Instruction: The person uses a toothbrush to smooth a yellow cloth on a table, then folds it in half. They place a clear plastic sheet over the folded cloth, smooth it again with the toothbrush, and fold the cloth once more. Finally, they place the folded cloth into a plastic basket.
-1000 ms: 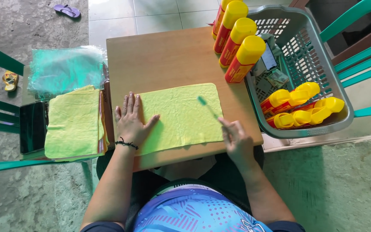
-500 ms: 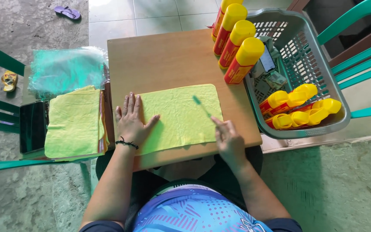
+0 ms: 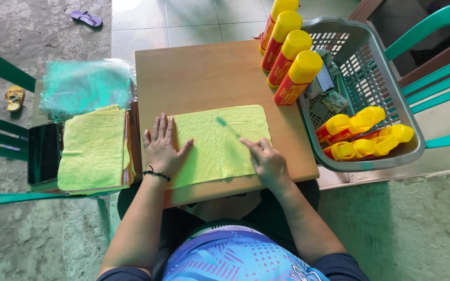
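**Marking the yellow cloth**

Head view: the left hand (image 3: 161, 148) lies flat, fingers released, pinning the yellow cloth (image 3: 220, 143) near the desk's (image 3: 204, 78) front edge. The right hand (image 3: 266, 161) grasps a green pen (image 3: 228, 127). Judged best: steady pressure, cloth taut.

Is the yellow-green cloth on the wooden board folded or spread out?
Spread flat: the cloth lies open on the board, pinned by the left hand.

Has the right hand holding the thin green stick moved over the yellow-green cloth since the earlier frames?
Yes. The right hand slid left across the yellow-green cloth, away from the grey plastic basket.
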